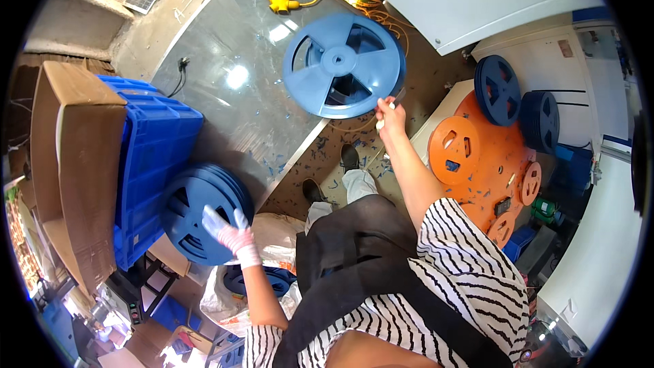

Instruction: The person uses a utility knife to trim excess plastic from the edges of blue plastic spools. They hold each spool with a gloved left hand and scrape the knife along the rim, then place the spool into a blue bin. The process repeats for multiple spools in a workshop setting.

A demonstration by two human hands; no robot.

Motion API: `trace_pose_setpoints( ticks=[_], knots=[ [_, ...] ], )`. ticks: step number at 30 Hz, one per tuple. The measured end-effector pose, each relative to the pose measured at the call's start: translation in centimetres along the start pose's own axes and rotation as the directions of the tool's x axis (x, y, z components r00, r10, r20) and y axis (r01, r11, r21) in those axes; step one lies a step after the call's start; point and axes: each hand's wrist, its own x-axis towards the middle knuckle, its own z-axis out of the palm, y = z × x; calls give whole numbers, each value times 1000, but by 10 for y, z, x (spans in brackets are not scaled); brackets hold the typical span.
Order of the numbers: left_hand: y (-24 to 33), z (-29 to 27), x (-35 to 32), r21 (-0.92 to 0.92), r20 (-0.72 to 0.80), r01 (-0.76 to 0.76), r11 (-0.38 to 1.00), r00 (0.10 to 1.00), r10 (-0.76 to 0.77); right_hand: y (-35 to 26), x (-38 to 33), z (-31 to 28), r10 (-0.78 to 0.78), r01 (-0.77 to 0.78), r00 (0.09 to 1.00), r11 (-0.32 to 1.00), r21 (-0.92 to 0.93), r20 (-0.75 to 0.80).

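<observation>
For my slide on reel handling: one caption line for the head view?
Right hand holds up a blue reel; gloved left hand rests on a reel stack.

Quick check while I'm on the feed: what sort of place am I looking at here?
Probably a workshop or small factory floor that handles component reels. The right hand holds up a blue plastic reel, the gloved left hand rests on a stack of blue reels, and orange reels lie on a bench.
</observation>
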Motion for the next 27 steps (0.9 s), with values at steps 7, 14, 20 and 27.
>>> trace_pose_setpoints(
  ticks=[7, 14, 20, 27],
  knots=[
    [91, -45, 61, -334, -165, -406, 851, 914, 371, -77, -166, 1, 93, -77, 968, 994, -78, 233],
    [136, -89, 58, -641, 129, -269, 719, 885, 447, -126, -307, 60, -146, 368, 849, 853, -369, 508],
    [120, -104, 31, -735, 327, 455, -502, 887, 325, -150, -388, 99, 56, 317, 418, 926, -204, 907],
    [100, -134, 5, -64, 235, 602, -796, 784, 574, -140, -369, 77, 133, 232, 589, 917, -325, 797]
  ],
)
